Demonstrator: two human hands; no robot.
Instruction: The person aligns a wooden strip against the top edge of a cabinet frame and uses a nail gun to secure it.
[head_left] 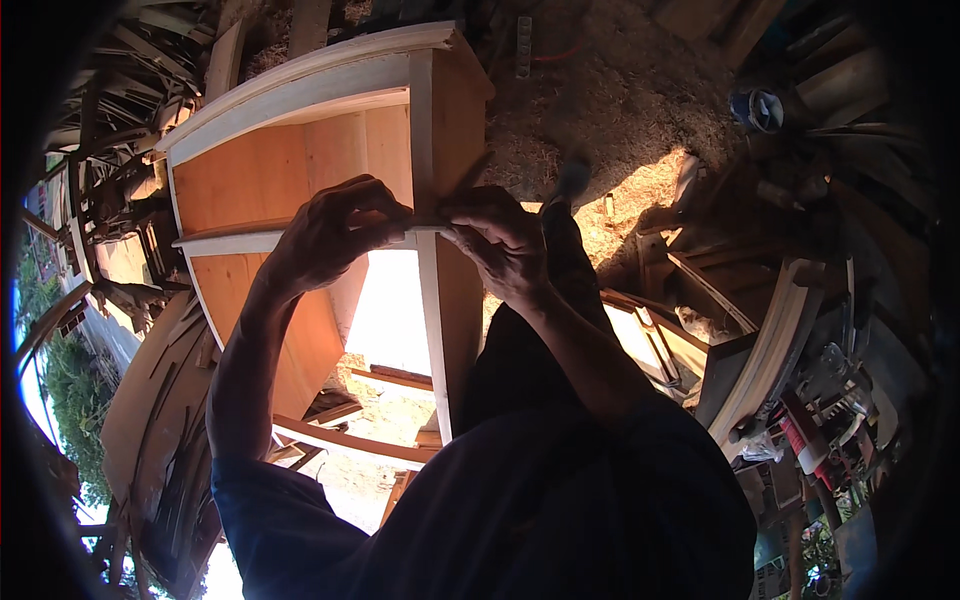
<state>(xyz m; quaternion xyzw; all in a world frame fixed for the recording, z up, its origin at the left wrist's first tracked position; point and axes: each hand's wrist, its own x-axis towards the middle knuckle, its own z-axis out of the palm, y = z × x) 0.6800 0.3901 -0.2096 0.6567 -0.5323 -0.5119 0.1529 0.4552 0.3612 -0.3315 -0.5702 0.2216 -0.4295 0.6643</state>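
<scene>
Right at the middle of the view, the left hand (335,230) and the right hand (500,240) meet over a thin pale strip (428,229), each with its fingers curled closed and pinching one end of it. The strip is slim, flat and light in colour, and it lies level across the pale upright board (432,300) of a wooden cabinet frame (300,150), just where a cross shelf (225,242) joins that upright. What the strip is made of cannot be told.

Both forearms rise from the near edge in dark sleeves pushed up past the elbow, the left one steep and nearly straight, the right one slanting in from the right. The knuckles of both hands face the camera, so the fingertips are mostly hidden.

The frame has orange-brown panels edged in pale wood, with a curved pale top rail at the far side. Through its lower opening, sunlit ground shows bright. To the far right lies a heap of sawdust (600,110), partly in sun. Planks and offcuts (760,340) crowd the right side, and more stacked timber (150,400) leans at the left, with green foliage beyond.
</scene>
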